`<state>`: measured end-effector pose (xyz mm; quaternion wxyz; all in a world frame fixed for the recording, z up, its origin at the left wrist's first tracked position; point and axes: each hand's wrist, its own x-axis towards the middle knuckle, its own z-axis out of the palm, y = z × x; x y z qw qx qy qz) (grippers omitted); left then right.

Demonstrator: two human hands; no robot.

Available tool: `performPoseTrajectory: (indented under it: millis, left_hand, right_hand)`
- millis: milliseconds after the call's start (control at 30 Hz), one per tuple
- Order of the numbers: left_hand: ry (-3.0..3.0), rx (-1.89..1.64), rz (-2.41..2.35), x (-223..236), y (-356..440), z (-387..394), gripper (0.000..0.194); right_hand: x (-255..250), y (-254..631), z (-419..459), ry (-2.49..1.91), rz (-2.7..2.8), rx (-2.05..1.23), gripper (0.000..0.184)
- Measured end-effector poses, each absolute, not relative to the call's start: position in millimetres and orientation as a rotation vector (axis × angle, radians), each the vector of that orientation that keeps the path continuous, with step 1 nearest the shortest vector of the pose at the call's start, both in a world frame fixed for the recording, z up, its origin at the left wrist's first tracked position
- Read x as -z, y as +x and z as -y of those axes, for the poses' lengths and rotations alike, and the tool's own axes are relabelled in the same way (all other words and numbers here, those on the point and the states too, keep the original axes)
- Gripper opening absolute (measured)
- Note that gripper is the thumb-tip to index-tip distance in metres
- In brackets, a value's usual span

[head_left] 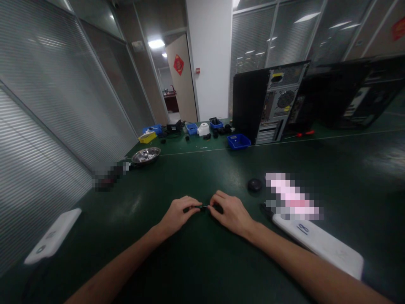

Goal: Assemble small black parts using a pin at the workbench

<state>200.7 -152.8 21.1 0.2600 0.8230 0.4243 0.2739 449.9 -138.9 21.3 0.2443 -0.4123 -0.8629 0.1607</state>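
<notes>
My left hand (179, 213) and my right hand (230, 212) meet low over the dark green table (202, 261). Both have curled fingers pinched on a small black object (203, 207) between them. The left fingers grip its left end, the right fingers cover its right end. Too little of the object shows to name it. A small round black part (255, 184) lies on the table just beyond my right hand.
A white flat device (319, 244) lies at the right, another white device (52, 236) at the left edge. A metal bowl (146, 155), blue bins (238, 141), a yellow bin (147, 137) and black computer towers (268, 101) stand farther back.
</notes>
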Motion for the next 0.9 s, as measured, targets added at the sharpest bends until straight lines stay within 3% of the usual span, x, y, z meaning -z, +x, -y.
performPoseTrajectory:
  millis: [633,900]
  left_hand:
    - [2.25,-0.724,-1.079,-21.3,209.3,155.7,0.024]
    - [2.416,-0.597,-1.184,-20.8,213.6,155.9,0.055]
  right_hand:
    - [-22.7,448.8,140.4,-1.007,2.415,-0.462,0.016]
    - [-18.4,449.2,136.3,-1.218,2.335,-0.336,0.017]
